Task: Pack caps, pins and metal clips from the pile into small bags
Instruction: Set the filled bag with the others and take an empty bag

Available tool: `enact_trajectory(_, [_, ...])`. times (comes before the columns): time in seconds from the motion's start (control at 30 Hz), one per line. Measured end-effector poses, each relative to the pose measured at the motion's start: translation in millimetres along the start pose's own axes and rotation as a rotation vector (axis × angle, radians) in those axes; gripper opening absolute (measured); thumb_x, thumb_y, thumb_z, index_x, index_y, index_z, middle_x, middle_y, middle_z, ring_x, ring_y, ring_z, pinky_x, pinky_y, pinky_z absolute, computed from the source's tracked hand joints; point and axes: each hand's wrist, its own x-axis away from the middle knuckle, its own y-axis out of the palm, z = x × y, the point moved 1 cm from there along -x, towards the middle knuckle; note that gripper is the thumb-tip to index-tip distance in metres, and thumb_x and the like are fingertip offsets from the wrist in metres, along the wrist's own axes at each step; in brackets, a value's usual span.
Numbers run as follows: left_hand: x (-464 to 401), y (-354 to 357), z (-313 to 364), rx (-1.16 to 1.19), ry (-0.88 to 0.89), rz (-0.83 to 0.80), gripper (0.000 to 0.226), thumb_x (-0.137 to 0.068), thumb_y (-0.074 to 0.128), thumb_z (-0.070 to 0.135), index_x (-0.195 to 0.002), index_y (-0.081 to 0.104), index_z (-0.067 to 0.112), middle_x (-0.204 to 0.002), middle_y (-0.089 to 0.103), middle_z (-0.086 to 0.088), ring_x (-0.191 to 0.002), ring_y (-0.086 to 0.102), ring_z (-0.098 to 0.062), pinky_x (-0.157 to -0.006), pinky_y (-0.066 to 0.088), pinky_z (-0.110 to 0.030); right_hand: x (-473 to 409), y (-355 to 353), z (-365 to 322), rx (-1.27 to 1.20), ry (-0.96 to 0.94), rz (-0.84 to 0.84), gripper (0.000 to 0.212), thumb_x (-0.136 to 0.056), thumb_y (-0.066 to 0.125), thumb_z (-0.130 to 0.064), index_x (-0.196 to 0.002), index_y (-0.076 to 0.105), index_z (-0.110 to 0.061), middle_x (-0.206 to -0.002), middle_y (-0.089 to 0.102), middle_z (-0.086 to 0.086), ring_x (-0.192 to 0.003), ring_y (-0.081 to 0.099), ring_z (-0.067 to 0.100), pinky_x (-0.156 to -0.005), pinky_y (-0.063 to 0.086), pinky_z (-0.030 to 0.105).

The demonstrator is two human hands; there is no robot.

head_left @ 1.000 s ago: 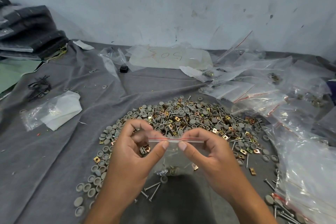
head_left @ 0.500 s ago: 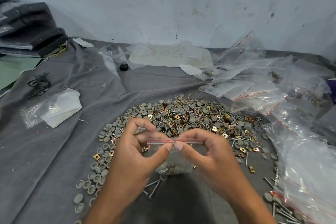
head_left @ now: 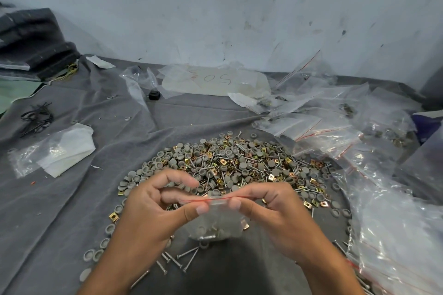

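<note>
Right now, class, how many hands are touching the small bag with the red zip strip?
2. The left hand pinches the small bag at the left end of its red strip; the right hand pinches the right end. Both grip above the pile.

Bag (head_left: 217,223) contents blurred, indistinct

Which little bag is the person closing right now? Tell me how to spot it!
Start at the big pile of caps, pins and clips. Just in front, both hands pinch one small bag by its red-lined top. Unlike the bags lying at the right, it hangs in the air.
</note>
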Motion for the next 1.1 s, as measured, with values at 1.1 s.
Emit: enact_trajectory(1.1, [-16.4, -7.0, -11.7, 0.071, 0.103, 0.346, 0.050, -0.076, 0.071, 0.039, -0.123, 0.058, 0.027, -0.114, 0.075, 0.008, -0.109, 0.070, -0.012, -0.095, 0.057, -0.030, -115.9, -189.6, 31.2, 0.036, 0.570, 0.562, 0.010, -0.097, 0.063, -0.021, -0.101, 0.065, -0.012, -0.105, 0.069, 0.003, -0.084, 0.065, 0.011, -0.064, 0.048, 0.025])
